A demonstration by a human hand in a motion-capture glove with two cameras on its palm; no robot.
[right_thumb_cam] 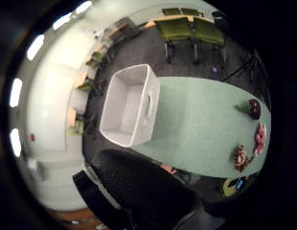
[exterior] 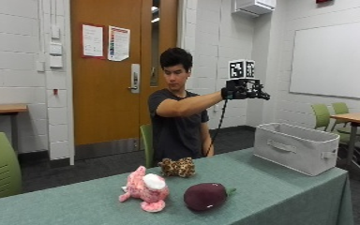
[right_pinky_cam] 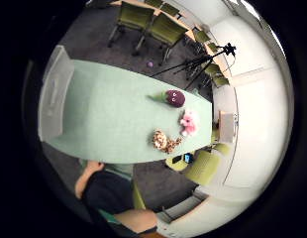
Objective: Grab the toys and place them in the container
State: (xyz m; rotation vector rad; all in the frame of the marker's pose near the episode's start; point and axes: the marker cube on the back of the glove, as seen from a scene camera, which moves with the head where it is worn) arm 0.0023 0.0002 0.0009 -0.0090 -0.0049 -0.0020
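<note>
A white container (right_thumb_cam: 131, 106) stands open at one end of the green table (right_thumb_cam: 196, 129), hanging slightly over its short edge. At the far end lie three toys: a dark purple toy (right_thumb_cam: 254, 108), a pink toy (right_thumb_cam: 260, 136) and a spotted brown toy (right_thumb_cam: 241, 157) near the long edge.

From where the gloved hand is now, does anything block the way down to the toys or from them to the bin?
Nothing visible does. The gloved hand is raised above the table. The toys sit in the open: pink plush, purple eggplant, spotted plush. Bare tabletop lies between them and the white bin.
</note>
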